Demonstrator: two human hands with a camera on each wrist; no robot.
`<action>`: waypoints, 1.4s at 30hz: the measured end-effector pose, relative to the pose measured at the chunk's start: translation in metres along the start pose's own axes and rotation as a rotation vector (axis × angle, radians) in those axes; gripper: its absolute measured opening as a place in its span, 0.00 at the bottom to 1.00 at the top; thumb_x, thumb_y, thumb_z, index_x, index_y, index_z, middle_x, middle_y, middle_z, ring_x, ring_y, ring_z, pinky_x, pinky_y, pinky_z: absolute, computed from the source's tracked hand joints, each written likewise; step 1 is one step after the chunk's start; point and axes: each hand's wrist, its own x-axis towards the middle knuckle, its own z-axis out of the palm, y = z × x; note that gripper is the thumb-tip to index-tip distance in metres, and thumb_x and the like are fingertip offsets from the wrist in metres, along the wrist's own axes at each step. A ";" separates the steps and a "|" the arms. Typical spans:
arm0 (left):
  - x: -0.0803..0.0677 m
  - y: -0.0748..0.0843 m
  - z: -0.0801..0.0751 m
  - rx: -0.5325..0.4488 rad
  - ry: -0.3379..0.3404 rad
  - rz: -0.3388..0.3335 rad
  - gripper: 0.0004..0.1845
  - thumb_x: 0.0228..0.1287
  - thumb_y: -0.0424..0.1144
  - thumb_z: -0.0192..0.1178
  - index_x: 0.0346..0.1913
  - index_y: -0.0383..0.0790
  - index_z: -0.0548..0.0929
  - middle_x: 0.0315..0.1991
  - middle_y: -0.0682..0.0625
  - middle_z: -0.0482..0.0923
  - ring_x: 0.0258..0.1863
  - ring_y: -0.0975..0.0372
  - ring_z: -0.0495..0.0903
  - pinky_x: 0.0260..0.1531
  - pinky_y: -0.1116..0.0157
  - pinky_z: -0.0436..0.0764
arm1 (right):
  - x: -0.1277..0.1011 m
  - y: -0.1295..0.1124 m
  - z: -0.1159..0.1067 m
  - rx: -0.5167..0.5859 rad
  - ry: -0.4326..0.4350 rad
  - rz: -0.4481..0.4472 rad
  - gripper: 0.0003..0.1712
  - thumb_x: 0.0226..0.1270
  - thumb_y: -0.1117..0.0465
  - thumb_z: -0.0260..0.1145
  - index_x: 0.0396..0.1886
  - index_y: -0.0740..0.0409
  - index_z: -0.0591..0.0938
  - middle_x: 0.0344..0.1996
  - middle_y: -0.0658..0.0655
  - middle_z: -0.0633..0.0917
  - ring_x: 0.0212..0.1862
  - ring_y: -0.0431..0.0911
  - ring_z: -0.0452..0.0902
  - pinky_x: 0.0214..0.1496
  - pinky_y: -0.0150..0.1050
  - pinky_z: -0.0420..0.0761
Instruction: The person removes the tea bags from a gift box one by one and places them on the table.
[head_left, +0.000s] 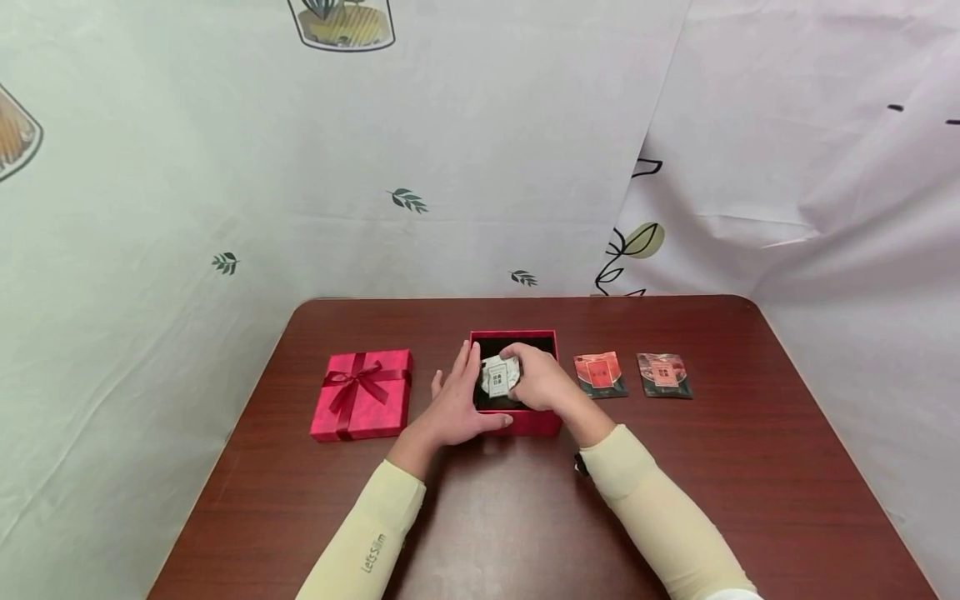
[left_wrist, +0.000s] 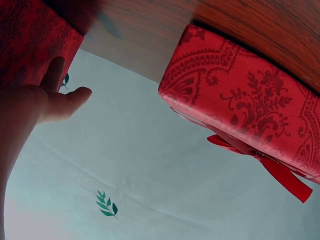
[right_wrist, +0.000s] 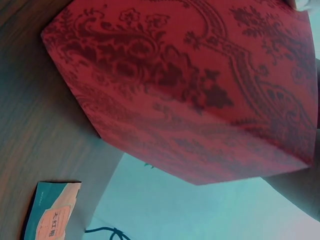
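Observation:
In the head view, my right hand (head_left: 542, 381) pinches a white tea packet (head_left: 498, 377) by its right side, inside the mouth of an open red gift box (head_left: 536, 423) with a dark interior. My left hand (head_left: 457, 406) lies against the box's left side, fingers straight along the wall and thumb across the front. Red patterned walls of the box (right_wrist: 175, 95) fill much of the right wrist view, where the packet is hidden. Some of the left hand's fingers (left_wrist: 70, 102) show beside the box in the left wrist view.
Left of the box sits its red lid (head_left: 362, 396), tied with a ribbon bow (head_left: 357, 382). To the right lie two tea packets, an orange-red one (head_left: 600, 375) and a darker one (head_left: 664, 376). A printed cloth (head_left: 480, 167) hangs behind the brown table (head_left: 480, 533).

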 end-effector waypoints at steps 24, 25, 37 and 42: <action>0.002 0.000 0.000 0.030 0.007 0.001 0.68 0.48 0.65 0.72 0.81 0.44 0.37 0.81 0.52 0.31 0.78 0.57 0.41 0.68 0.38 0.39 | -0.013 0.010 -0.026 0.119 0.022 0.035 0.34 0.54 0.74 0.75 0.62 0.56 0.77 0.38 0.57 0.79 0.31 0.49 0.74 0.33 0.40 0.76; 0.002 0.000 0.000 0.032 0.006 0.002 0.68 0.48 0.65 0.71 0.81 0.44 0.37 0.81 0.52 0.31 0.78 0.58 0.40 0.68 0.38 0.39 | -0.014 0.011 -0.027 0.130 0.023 0.034 0.34 0.53 0.74 0.75 0.62 0.57 0.77 0.38 0.57 0.79 0.31 0.49 0.74 0.32 0.40 0.76; 0.001 0.000 0.001 0.013 0.009 -0.005 0.69 0.47 0.65 0.72 0.81 0.45 0.38 0.81 0.53 0.31 0.77 0.57 0.42 0.68 0.37 0.38 | -0.021 0.024 -0.041 0.204 0.044 0.015 0.36 0.53 0.76 0.75 0.63 0.58 0.76 0.36 0.61 0.78 0.28 0.49 0.71 0.25 0.39 0.73; 0.001 0.000 0.001 0.011 0.012 -0.013 0.69 0.46 0.65 0.73 0.81 0.45 0.39 0.81 0.53 0.32 0.77 0.57 0.42 0.68 0.38 0.39 | -0.025 0.032 -0.046 0.247 0.051 0.031 0.37 0.54 0.76 0.74 0.64 0.56 0.75 0.38 0.62 0.78 0.31 0.50 0.72 0.27 0.38 0.75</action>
